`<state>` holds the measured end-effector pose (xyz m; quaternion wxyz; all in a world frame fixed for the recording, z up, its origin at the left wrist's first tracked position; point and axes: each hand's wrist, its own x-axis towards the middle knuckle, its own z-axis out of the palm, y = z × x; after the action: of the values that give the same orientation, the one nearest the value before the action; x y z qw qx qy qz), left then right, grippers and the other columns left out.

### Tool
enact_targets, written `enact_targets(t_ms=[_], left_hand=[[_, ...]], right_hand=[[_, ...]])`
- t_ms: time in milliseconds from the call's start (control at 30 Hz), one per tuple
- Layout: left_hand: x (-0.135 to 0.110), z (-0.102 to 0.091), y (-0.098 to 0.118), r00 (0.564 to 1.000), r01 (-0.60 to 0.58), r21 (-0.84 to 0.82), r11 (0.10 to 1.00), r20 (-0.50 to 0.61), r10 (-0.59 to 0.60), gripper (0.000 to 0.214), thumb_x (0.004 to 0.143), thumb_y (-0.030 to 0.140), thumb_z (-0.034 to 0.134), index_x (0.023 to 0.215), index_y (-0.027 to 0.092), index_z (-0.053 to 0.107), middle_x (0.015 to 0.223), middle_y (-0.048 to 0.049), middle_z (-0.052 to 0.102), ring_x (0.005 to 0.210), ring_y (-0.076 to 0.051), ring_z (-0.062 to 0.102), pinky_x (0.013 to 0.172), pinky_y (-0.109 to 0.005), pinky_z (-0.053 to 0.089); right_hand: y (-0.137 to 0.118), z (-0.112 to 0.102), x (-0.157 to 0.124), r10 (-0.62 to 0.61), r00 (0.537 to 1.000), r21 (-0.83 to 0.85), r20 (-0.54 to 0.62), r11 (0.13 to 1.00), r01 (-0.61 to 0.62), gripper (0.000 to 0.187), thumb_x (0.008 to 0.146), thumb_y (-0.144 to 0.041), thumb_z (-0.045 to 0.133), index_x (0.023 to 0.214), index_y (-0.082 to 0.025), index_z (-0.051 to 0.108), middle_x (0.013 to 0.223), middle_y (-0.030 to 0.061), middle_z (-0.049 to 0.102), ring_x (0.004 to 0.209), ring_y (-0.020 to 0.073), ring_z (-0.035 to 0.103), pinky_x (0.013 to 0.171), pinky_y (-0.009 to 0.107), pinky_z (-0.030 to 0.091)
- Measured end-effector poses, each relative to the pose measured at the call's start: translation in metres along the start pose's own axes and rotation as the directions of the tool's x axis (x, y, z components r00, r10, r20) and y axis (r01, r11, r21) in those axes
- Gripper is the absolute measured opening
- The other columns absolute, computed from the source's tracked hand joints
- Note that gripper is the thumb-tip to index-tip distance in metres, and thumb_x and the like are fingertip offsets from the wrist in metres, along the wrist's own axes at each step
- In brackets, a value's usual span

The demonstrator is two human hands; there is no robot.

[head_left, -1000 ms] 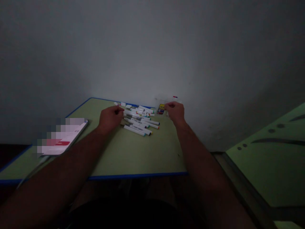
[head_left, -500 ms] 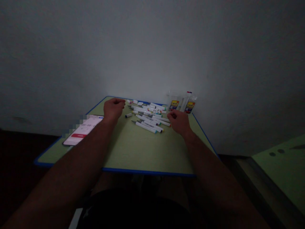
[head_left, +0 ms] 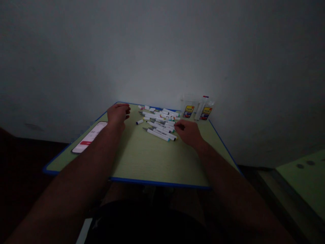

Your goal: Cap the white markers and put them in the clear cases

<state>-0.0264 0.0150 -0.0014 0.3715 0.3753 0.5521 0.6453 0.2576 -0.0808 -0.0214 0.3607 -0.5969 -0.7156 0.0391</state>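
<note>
White markers (head_left: 157, 134) lie in a loose heap toward the far side of a pale green bench (head_left: 152, 162) edged in blue, flanked by a person's two bare hands. The right hand (head_left: 188, 130) reaches in from the right, its fingertips at the ends of several markers; thumb and forefinger draw close together, though whether that grip pinches a marker cannot be told. The left hand (head_left: 118, 115) is left of the heap and apart from it, fingers curled; whether its grip is pressed together or holds anything cannot be made out in the dim light. A dark-ended cap (head_left: 139, 122) lies just left of the heap, and small white caps (head_left: 147, 107) sit near the far edge. Clear packaging (head_left: 188, 112) with yellow labels stands near the wall (head_left: 162, 51), beside two upright pens (head_left: 201, 108). A lit phone (head_left: 88, 138) rests at left, partly hidden by the left forearm.
</note>
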Motion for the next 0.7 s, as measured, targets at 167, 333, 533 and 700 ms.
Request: enact_targets(t_ms=[167,333,533,700], left_hand=[[-0.002,0.002,-0.001,1.000,0.009,0.023,1.000,0.008,-0.009,0.011,0.067,0.015,0.061,0.075,0.018,0.068,0.080,-0.0062,0.071,0.067,-0.014,0.062,0.056,-0.024,0.046],[-0.003,0.004,-0.002,1.000,0.002,0.040,0.999,0.018,-0.003,0.011,0.068,0.014,0.062,0.076,0.017,0.068,0.080,-0.0065,0.070,0.066,-0.014,0.061,0.057,-0.025,0.046],[-0.006,0.005,-0.001,1.000,-0.002,0.054,0.999,0.025,0.001,0.009,0.068,0.014,0.063,0.076,0.016,0.068,0.077,-0.0058,0.068,0.066,-0.014,0.061,0.057,-0.025,0.046],[-0.008,0.006,-0.001,1.000,-0.008,0.057,0.998,0.027,0.006,0.009,0.070,0.012,0.063,0.075,0.016,0.069,0.073,-0.0051,0.067,0.063,-0.013,0.059,0.055,-0.025,0.044]], right_hand=[[-0.005,0.001,-0.001,-0.037,0.997,-0.016,0.061,0.999,0.038,0.016,0.081,-0.018,0.068,0.091,-0.022,0.079,0.084,0.0033,0.077,0.074,0.0176,0.068,0.076,0.032,0.051],[-0.010,0.002,-0.004,-0.093,0.990,-0.003,0.106,0.996,0.094,0.016,0.082,-0.019,0.070,0.095,-0.021,0.079,0.085,0.0040,0.077,0.075,0.0175,0.068,0.076,0.031,0.050],[-0.013,0.004,-0.006,-0.155,0.974,-0.023,0.166,0.987,0.160,0.019,0.080,-0.017,0.072,0.097,-0.021,0.079,0.094,0.0054,0.078,0.082,0.0184,0.068,0.082,0.033,0.050],[-0.014,0.004,-0.007,-0.186,0.964,-0.032,0.188,0.980,0.195,0.022,0.079,-0.016,0.074,0.100,-0.020,0.080,0.096,0.0065,0.078,0.085,0.0194,0.067,0.082,0.034,0.049]])
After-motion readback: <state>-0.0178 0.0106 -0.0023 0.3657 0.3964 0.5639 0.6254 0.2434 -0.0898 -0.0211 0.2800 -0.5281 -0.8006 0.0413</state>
